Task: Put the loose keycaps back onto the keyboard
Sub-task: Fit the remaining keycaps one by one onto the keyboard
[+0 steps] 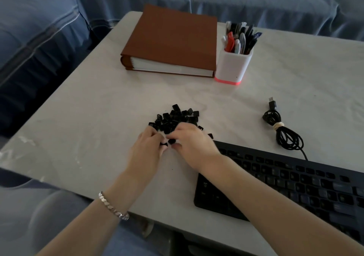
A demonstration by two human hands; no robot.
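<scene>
A heap of several loose black keycaps (175, 117) lies on the white table, just beyond my hands. My left hand (147, 147) and my right hand (192, 143) meet at the near edge of the heap, fingers curled. My right hand's fingers pinch a black keycap (172, 141); a small black piece (163, 144) shows at my left fingertips. The black keyboard (295, 185) lies at the right, partly under my right forearm, with several keys in place and some sockets bare. The picture is blurred around the fingers.
A brown binder (171, 41) and a white pen holder (233, 63) full of pens stand at the back of the table (98, 118). The keyboard's coiled cable (283, 131) with its USB plug lies right of the heap. Blue bedding surrounds the table.
</scene>
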